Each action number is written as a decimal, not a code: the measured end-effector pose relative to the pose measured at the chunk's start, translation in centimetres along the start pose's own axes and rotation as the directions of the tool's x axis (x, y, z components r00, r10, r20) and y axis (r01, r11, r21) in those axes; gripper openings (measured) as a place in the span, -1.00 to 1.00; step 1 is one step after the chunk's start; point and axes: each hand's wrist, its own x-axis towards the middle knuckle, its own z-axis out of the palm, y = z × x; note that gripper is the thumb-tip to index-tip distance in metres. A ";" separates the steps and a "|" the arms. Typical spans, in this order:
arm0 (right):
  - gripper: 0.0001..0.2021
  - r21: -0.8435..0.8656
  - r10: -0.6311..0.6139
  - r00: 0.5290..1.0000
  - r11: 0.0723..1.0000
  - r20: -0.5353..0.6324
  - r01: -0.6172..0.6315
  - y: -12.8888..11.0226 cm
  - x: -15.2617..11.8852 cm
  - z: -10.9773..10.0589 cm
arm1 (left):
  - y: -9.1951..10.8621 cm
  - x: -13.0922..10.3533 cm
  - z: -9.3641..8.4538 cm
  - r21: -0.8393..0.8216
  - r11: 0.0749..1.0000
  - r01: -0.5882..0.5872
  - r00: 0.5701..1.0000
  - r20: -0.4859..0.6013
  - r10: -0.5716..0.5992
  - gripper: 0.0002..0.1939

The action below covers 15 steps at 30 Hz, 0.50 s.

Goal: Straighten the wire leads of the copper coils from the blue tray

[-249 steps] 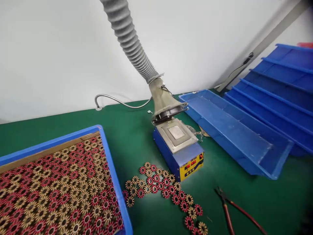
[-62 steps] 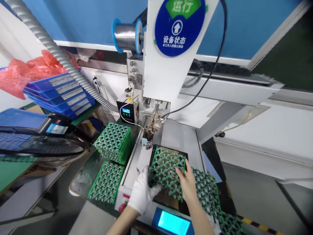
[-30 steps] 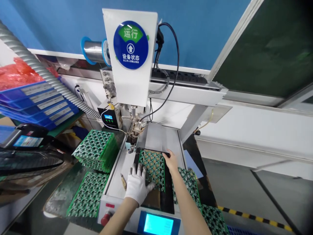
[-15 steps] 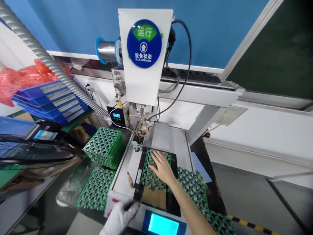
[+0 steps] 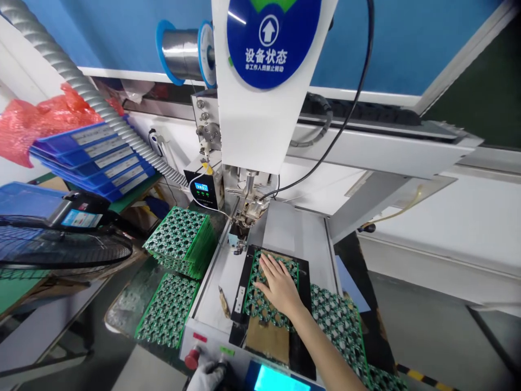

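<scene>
My right hand (image 5: 280,290), bare, lies flat with its fingers spread on a green circuit board panel (image 5: 254,298). That panel, full of round cut-outs, sits in a black fixture (image 5: 303,331) on the machine bed. At the lower edge of the view is my left hand (image 5: 207,376), in a white glove with greyish fingertips. Its fingers are bent and a little apart against the machine's front panel, by a button under a green label (image 5: 227,351). Whether it presses the button I cannot make out. A red knob (image 5: 192,358) is just left of it.
A soldering head (image 5: 248,212) hangs behind the fixture. Stacked green panels (image 5: 177,233) stand left, with more panels (image 5: 166,309) before them and others (image 5: 337,320) at right. A brown-handled pointed tool (image 5: 223,303) lies on the bed. A fan (image 5: 61,244) is far left.
My left hand has moved from beside the fixture's front down to the button on the front panel. My right hand stays flat on the board panel. The view has shifted closer and downward.
</scene>
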 end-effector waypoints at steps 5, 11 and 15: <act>-0.46 0.013 0.005 1.000 1.000 -0.004 -0.005 0.0 0.1 -0.1 | -0.4 0.8 0.7 -0.061 0.994 0.092 0.996 0.018 -0.091 -0.79; -0.46 0.037 0.011 1.000 0.999 -0.025 -0.010 -0.4 0.0 -0.2 | 1.6 1.0 0.8 -0.026 0.996 0.088 0.995 -0.040 -0.089 -0.75; -0.44 0.061 0.018 0.999 0.998 -0.044 -0.015 -0.4 0.0 -0.8 | 1.6 0.1 0.4 -0.009 1.000 0.026 0.996 -0.081 -0.027 -0.78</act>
